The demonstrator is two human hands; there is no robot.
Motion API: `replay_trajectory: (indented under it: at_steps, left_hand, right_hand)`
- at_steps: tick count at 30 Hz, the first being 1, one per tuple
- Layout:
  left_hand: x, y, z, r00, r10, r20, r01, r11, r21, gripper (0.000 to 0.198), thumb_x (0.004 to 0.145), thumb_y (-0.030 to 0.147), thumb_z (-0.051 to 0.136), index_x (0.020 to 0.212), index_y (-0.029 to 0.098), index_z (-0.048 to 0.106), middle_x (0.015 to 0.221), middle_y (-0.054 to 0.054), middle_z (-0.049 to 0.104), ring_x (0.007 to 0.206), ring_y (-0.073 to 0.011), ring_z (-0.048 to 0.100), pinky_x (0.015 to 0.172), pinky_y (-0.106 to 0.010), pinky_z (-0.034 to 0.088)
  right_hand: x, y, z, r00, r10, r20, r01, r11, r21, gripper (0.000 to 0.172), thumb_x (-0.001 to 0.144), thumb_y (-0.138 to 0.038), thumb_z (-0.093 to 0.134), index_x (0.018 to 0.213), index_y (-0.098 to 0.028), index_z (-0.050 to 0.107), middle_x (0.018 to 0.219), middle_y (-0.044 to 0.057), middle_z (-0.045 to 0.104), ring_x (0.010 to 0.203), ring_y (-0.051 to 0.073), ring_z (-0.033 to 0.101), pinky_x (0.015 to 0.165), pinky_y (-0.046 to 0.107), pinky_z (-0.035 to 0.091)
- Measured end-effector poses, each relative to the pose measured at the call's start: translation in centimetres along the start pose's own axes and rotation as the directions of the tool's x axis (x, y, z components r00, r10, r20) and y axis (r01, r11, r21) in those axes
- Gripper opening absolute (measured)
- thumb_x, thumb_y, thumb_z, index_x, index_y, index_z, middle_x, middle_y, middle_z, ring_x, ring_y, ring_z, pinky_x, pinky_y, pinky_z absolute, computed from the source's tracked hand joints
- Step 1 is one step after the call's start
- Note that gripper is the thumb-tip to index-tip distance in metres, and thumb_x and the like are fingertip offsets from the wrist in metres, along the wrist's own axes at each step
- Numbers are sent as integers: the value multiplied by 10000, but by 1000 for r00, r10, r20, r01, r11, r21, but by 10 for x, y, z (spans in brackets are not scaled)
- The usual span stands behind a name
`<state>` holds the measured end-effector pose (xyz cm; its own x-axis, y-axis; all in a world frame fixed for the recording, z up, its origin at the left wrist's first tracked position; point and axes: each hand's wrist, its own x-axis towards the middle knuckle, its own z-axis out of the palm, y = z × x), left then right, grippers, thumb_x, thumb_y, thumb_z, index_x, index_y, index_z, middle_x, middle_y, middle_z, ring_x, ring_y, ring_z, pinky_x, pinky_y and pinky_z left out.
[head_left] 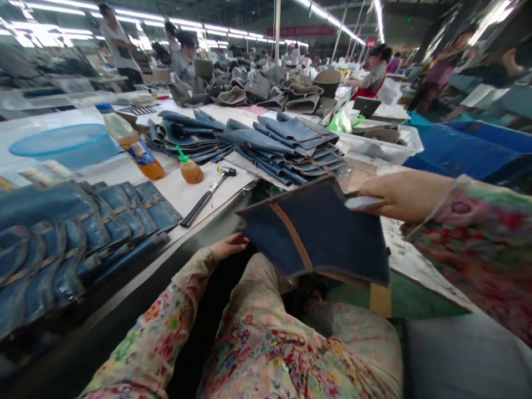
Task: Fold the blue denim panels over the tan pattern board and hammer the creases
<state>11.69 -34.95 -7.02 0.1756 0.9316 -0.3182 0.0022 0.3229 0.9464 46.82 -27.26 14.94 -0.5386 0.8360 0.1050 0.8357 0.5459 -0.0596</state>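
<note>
Right hand (pixel 401 193) pinched flat dark-blue fabric-like panel (pixel 332 233) plus blurred white piece (pixel 359 203); left hand (pixel 228 247), loosely open, looked empty. One-sided grip risked sagging.

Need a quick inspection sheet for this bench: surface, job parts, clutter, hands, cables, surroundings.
Surface: white worktable, dark marks along its right part.
Job's things: one blue panel with a brown strip, held up off the table; blue stacks at the back; overlapping blue pieces at left.
Clutter: hammer, green-tipped bottle, larger bottle of amber liquid, blue basin.
Hands: right hand grips the panel's upper right; left hand open by its left edge, contact unclear.
Cables: nothing seen at the worktable.
Surroundings: grey pile behind, blue bin right, people farther back.
</note>
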Motion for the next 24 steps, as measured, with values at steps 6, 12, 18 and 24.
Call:
replay_trajectory:
  at_steps: [6, 12, 18, 24]
  left_hand:
    - [20, -10, 12, 996, -88, -19, 89, 994, 64, 570, 564, 372, 731, 1073, 197, 543, 958, -50, 638, 901, -197, 595, 766, -312, 452]
    - [29, 21, 25, 934, 265, -238, -179, 927, 329, 473, 705, 438, 554, 1066, 133, 534, 1047, -106, 615, 956, -207, 578, 865, -368, 438]
    - [20, 42, 101, 800, 594, 86, -482, 550, 682, 297, 834, 268, 435, 1074, 153, 567, 1096, -94, 597, 1035, -193, 543, 940, -350, 416]
    - [23, 37, 182, 682, 582, 442, -662, 234, 712, 338, 854, 183, 417, 1180, 177, 509, 1203, -79, 558, 1131, -182, 490, 1015, -382, 349]
  right_hand:
    - [-38, 37, 67, 902, 89, 423, -38, 991, -127, 272, 773, -426, 562, 635, -198, 616, 609, 47, 614, 560, 163, 570, 474, 247, 334]
    - [-96, 77, 128, 900, 227, 372, -247, 969, 5, 397, 794, -531, 413, 652, -192, 565, 692, 80, 609, 656, 217, 592, 571, 300, 407]
    - [-157, 73, 203, 932, 236, 275, -316, 899, 302, 446, 827, -527, 319, 916, -187, 594, 889, 81, 648, 820, 198, 617, 734, 295, 486]
    - [-180, 50, 210, 920, 388, -45, -334, 841, 425, 468, 812, -504, 405, 1100, -174, 568, 1033, 105, 629, 936, 228, 606, 804, 324, 492]
